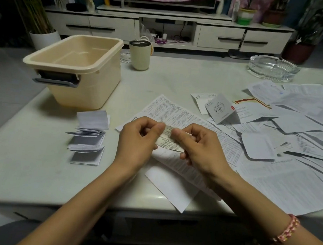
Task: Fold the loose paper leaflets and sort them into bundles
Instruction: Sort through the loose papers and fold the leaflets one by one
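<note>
both hands meet at centre frame over the pale marble tabletop [33, 169]. left hand [137, 139] and right hand [199, 147] pinch a small folded printed paper leaflet [167, 140] between them, thumbs on top, fingers curled under; both hands closed on it, held just above a large unfolded printed sheet [177, 112] lying flat beneath. a pink braided bracelet [288, 231] sits on the right wrist, lower right of frame.

left of the hands, a row of small white folded leaflets [89, 137] lies on the tabletop, overlapping one another, near the front of the beige plastic storage bin with grey latch handle [77, 68] at upper left; bin interior looks empty. a cream cylindrical tumbler with metal rim [139, 55] stands just right of the bin.

right half of frame: a spread of loose unfolded white paper leaflets [292, 146] overlapping across the tabletop, with a tented grey-white card with line drawing [222, 110] standing at its left edge. a clear glass ashtray [273, 68] sits at upper right behind the papers.
</note>
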The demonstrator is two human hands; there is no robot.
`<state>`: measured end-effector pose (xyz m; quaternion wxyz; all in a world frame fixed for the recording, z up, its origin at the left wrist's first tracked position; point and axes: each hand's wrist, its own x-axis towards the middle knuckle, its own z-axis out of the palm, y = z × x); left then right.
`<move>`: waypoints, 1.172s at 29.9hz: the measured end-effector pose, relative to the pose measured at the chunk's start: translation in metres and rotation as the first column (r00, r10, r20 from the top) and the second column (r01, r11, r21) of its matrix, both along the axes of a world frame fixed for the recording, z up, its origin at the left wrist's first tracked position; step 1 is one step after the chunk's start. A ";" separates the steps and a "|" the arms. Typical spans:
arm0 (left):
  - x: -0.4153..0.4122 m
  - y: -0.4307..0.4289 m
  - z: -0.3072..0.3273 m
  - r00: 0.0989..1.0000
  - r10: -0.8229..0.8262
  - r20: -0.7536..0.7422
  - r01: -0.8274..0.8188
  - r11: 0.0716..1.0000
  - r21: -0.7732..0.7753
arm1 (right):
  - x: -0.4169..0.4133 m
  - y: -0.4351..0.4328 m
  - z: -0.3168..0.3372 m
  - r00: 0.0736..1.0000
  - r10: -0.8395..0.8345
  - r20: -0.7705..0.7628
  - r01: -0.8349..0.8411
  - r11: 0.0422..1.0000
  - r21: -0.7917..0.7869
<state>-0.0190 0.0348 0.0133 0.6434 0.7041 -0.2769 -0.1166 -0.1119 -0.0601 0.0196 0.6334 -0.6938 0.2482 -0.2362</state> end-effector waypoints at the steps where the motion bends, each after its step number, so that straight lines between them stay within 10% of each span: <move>1: 0.000 0.002 0.000 1.000 0.005 0.002 -0.005 1.000 -0.006 | 0.000 0.000 -0.001 1.000 0.014 0.011 -0.014 1.000 0.009; 15: 0.021 0.070 -0.005 0.993 -0.074 -0.091 0.096 0.957 0.272 | 0.001 0.033 -0.013 0.987 0.104 -0.126 -0.104 0.995 0.004; 27: 0.061 0.145 -0.013 0.907 0.271 0.323 -0.381 0.853 0.355 | 0.066 0.076 -0.012 0.989 0.135 -0.061 -0.128 0.986 0.103; 35: 0.056 0.152 -0.022 0.808 0.149 0.570 -0.408 0.839 0.359 | 0.100 0.101 -0.033 0.914 -0.016 -0.406 -0.210 0.836 -0.507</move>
